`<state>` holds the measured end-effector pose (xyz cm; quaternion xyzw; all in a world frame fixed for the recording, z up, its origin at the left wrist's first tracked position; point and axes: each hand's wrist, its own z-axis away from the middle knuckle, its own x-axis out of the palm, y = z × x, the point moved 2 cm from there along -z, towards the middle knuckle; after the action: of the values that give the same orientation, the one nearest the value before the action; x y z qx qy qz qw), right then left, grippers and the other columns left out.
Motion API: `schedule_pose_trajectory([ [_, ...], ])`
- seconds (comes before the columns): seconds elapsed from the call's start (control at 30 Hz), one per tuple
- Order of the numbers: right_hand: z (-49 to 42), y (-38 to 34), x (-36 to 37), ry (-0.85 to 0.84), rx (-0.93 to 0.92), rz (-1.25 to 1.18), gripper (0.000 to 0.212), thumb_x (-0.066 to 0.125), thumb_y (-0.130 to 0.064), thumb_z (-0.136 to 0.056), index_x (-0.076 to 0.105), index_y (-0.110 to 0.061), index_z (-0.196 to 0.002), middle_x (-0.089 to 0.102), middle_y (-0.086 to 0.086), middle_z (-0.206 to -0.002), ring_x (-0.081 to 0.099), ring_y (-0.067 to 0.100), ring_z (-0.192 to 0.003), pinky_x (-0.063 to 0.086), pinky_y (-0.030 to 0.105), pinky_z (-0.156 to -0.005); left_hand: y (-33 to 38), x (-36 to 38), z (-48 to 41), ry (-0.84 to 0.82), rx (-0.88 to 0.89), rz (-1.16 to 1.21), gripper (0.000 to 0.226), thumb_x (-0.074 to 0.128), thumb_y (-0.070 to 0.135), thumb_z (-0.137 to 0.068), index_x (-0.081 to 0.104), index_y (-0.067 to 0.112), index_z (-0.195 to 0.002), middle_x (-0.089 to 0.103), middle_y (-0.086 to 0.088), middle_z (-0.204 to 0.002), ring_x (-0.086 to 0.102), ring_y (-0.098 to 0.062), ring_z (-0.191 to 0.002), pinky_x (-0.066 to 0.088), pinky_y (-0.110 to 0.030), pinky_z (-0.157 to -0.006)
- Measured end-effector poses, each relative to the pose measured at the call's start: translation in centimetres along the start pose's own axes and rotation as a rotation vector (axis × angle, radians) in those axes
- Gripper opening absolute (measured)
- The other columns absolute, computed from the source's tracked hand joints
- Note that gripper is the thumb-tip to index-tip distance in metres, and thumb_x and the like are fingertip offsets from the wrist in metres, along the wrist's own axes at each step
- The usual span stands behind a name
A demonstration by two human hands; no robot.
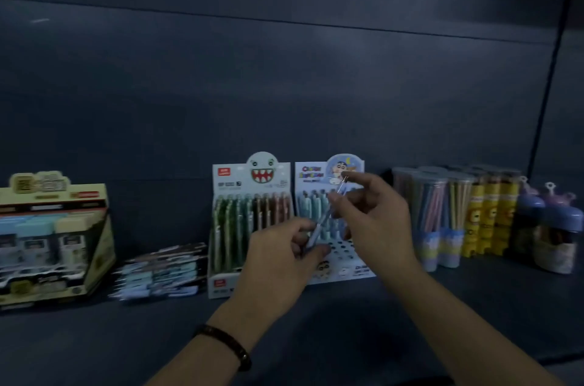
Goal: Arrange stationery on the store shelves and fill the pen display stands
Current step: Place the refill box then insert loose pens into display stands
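Dim light is falling on a dark blue-grey back panel [284, 94] crossed by a thin horizontal seam [284, 20]. A matching shelf [94, 351] is stretching out below it.

Shelf [94, 341] frt free; pen stands [252, 183] & pencil tubes [433, 211] block rear.
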<state>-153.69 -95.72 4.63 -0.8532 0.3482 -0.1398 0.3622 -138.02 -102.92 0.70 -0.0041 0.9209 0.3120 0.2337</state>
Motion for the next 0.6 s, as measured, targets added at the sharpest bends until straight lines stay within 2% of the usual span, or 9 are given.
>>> schedule_pose_trajectory([
  [0.1,-2.5,0.8,-3.3,0.085,-0.084,0.147,0.022,0.075,-0.023,-0.097,0.066,-0.030,-0.116,0.074,-0.007,-0.079,0.073,0.010,-0.070,0.058,0.028,-0.060,-0.1,3.2,-1.2,-0.115,0.124,-0.194,0.035,0.072,0.051,-0.093,0.064,0.036,-0.124,0.063,0.022,-0.108,0.055,0.005,-0.101,0.050,-0.015,-0.091],
  [0.2,-5.0,3.2,-5.3,0.144,-0.136,0.269,0.022,0.072,-0.027,-0.099,0.066,-0.030,-0.120,0.074,-0.012,-0.080,0.071,0.006,-0.068,0.057,0.029,-0.063,-0.9,5.3,-1.5,-0.207,0.206,-0.371,0.035,0.061,0.053,-0.098,0.063,0.036,-0.129,0.062,0.019,-0.118,0.046,-0.002,-0.110,0.045,-0.024,-0.100],
  [0.27,-6.4,4.8,-5.7,0.134,-0.170,0.339,0.027,0.071,-0.029,-0.099,0.065,-0.028,-0.125,0.074,-0.011,-0.080,0.071,0.005,-0.069,0.058,0.032,-0.065,-1.6,6.2,-1.4,-0.227,0.224,-0.444,0.033,0.057,0.054,-0.099,0.062,0.041,-0.129,0.059,0.023,-0.120,0.045,-0.003,-0.112,0.041,-0.023,-0.101],
  [0.33,-7.4,6.2,-5.6,0.113,-0.219,0.389,0.027,0.072,-0.027,-0.098,0.066,-0.025,-0.124,0.072,-0.011,-0.076,0.069,0.002,-0.069,0.055,0.020,-0.065,-2.1,6.7,-1.1,-0.234,0.182,-0.436,0.031,0.054,0.055,-0.099,0.061,0.047,-0.128,0.057,0.027,-0.122,0.043,0.000,-0.115,0.030,-0.023,-0.099],
  [0.4,-7.9,7.3,-5.3,0.114,-0.267,0.439,0.027,0.074,-0.023,-0.097,0.068,-0.023,-0.123,0.068,-0.016,-0.073,0.067,-0.003,-0.071,0.044,0.005,-0.063,-2.4,7.1,-0.6,-0.256,0.179,-0.434,0.031,0.051,0.055,-0.101,0.060,0.049,-0.129,0.056,0.029,-0.124,0.042,0.002,-0.117,0.024,-0.025,-0.100],
  [0.6,-7.6,9.4,-5.0,0.094,-0.306,0.498,0.028,0.074,-0.019,-0.098,0.067,-0.020,-0.125,0.060,-0.026,-0.078,0.062,-0.011,-0.074,0.041,0.002,-0.063,-2.7,7.9,-0.5,-0.272,0.192,-0.503,0.034,0.052,0.050,-0.094,0.065,0.049,-0.125,0.059,0.028,-0.115,0.049,-0.003,-0.110,0.025,-0.030,-0.093],
])
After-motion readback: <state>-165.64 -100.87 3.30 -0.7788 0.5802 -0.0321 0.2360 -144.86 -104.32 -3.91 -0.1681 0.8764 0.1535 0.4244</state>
